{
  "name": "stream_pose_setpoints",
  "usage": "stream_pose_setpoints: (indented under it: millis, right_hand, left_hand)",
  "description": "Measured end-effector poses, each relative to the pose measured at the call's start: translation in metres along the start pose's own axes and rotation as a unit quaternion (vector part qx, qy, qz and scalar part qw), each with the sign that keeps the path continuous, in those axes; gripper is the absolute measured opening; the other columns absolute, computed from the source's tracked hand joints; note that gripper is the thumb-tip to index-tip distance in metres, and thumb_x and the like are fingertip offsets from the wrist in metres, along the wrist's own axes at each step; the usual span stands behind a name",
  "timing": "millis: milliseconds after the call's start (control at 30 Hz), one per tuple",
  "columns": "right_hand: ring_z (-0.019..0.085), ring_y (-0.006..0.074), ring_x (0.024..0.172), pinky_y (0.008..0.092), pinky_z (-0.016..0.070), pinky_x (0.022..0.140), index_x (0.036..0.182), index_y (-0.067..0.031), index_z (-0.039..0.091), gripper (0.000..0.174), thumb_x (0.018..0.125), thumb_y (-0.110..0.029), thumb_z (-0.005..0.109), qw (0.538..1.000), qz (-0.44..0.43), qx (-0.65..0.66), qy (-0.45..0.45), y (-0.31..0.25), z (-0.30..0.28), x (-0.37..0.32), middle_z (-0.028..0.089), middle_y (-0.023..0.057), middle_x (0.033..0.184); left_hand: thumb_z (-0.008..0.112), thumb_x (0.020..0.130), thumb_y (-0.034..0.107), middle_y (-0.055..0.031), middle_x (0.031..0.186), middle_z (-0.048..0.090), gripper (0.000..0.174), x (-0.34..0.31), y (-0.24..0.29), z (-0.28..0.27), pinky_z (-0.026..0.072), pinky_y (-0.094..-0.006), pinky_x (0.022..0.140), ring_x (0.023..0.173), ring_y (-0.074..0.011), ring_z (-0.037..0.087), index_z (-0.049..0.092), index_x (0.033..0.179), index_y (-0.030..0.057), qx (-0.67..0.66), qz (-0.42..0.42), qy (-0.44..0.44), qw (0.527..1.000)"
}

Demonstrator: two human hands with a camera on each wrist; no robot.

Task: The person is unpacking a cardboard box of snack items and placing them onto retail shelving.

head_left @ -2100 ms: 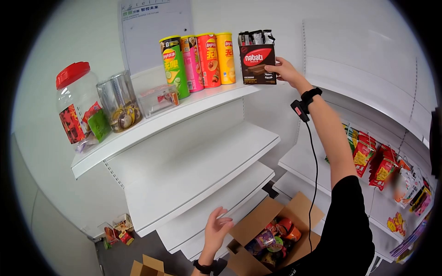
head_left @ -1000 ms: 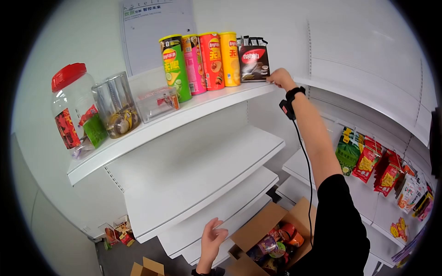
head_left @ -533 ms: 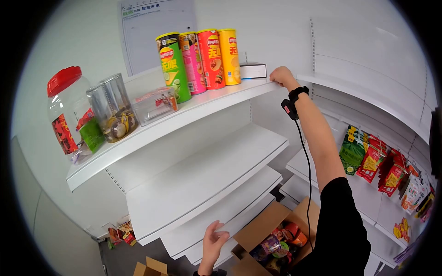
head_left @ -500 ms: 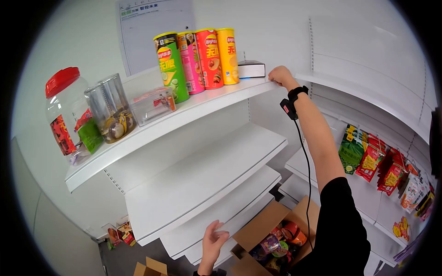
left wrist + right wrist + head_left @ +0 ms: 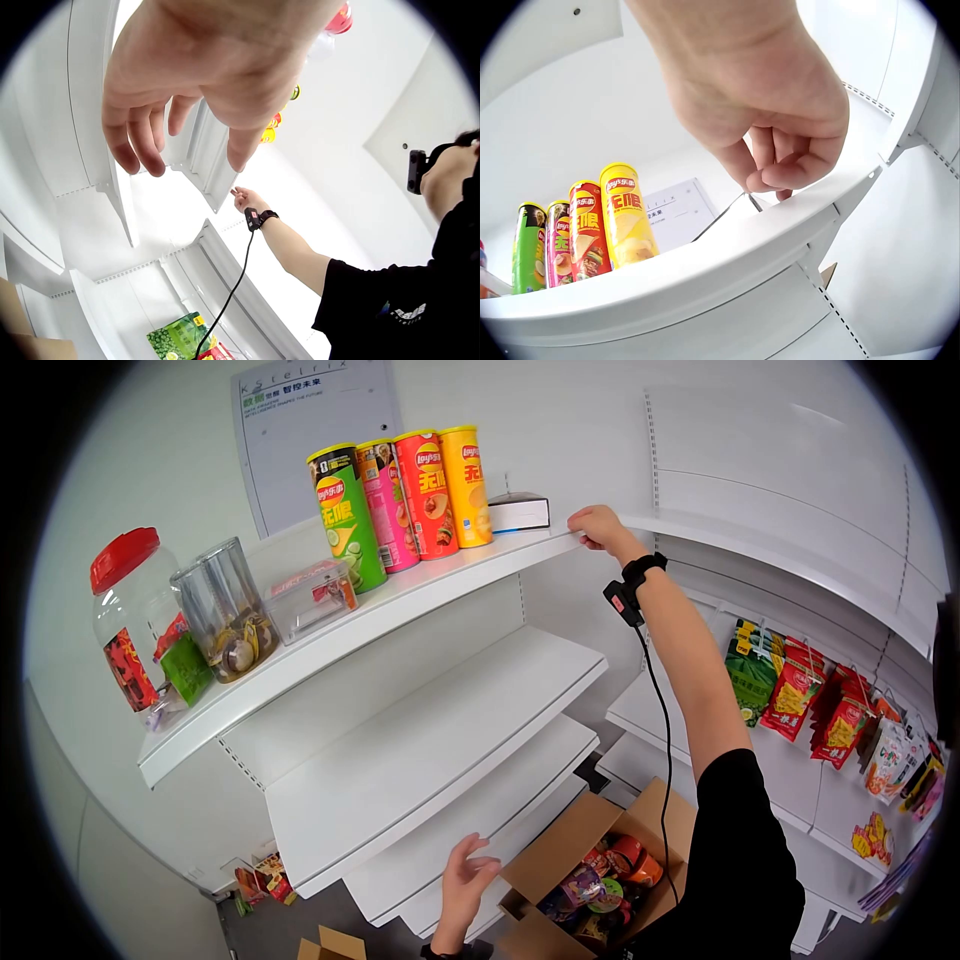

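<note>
Just beside the yellow canister (image 5: 468,488) lies the white-sided box (image 5: 521,515), the right hand (image 5: 601,528) farther along, fingers curled in, contact unclear, while well below the canister the left hand (image 5: 466,882) has fingers loosely spread.

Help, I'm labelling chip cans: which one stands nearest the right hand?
The yellow can, at the row's right end; red, pink and green stand farther left.
</note>
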State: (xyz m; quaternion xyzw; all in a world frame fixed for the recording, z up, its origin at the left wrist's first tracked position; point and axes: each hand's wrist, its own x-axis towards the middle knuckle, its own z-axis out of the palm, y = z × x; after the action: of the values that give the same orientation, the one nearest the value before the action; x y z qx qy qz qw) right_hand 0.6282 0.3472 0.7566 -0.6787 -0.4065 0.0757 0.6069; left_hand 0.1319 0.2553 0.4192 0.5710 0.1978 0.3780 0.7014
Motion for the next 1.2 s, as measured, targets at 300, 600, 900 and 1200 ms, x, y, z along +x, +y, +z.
stream_pose_setpoints:
  millis: [300, 600, 900, 1200]
  right_hand:
    - [0.059, 0.0164, 0.053, 0.0290, 0.0482, 0.047, 0.104, 0.0001, 0.065, 0.029, 0.079, -0.014, 0.057, 0.997, -0.057, -0.056, 0.002, -0.014, 0.016, -0.010, 0.062, 0.0083, 0.073]
    - [0.058, 0.0167, 0.052, 0.0288, 0.0484, 0.047, 0.102, 0.0001, 0.066, 0.029, 0.082, -0.017, 0.054, 0.994, -0.071, -0.077, -0.013, -0.017, 0.023, -0.014, 0.062, 0.0085, 0.072]
    - [0.058, 0.0137, 0.054, 0.0266, 0.0463, 0.048, 0.104, -0.0008, 0.066, 0.029, 0.087, -0.022, 0.056, 0.994, -0.104, -0.018, 0.028, -0.001, 0.021, -0.058, 0.063, 0.0060, 0.076]
    - [0.053, 0.0083, 0.055, 0.0223, 0.0430, 0.052, 0.106, -0.0036, 0.066, 0.030, 0.092, -0.028, 0.055, 0.988, -0.087, 0.126, 0.007, 0.043, -0.013, -0.172, 0.062, 0.0013, 0.080]
  left_hand:
    - [0.064, 0.083, 0.001, -0.0142, 0.125, 0.050, 0.057, -0.007, 0.001, -0.001, 0.0499, -0.0308, 0.083, 0.095, -0.0194, 0.061, 0.039, 0.135, 0.0003, 0.006, -0.002, 0.005, 1.000]
    - [0.066, 0.083, 0.001, -0.0145, 0.126, 0.050, 0.058, -0.009, -0.002, -0.002, 0.0500, -0.0305, 0.082, 0.095, -0.0191, 0.061, 0.040, 0.135, 0.0007, -0.009, 0.005, 0.003, 1.000]
    - [0.062, 0.085, 0.003, -0.0133, 0.126, 0.051, 0.055, -0.018, 0.000, 0.004, 0.0491, -0.0316, 0.087, 0.096, -0.0192, 0.061, 0.040, 0.135, 0.0010, 0.020, -0.004, 0.003, 1.000]
    - [0.065, 0.085, 0.004, -0.0138, 0.127, 0.050, 0.057, -0.026, -0.018, 0.010, 0.0480, -0.0308, 0.085, 0.098, -0.0182, 0.060, 0.039, 0.136, 0.0008, 0.003, -0.034, -0.019, 0.999]
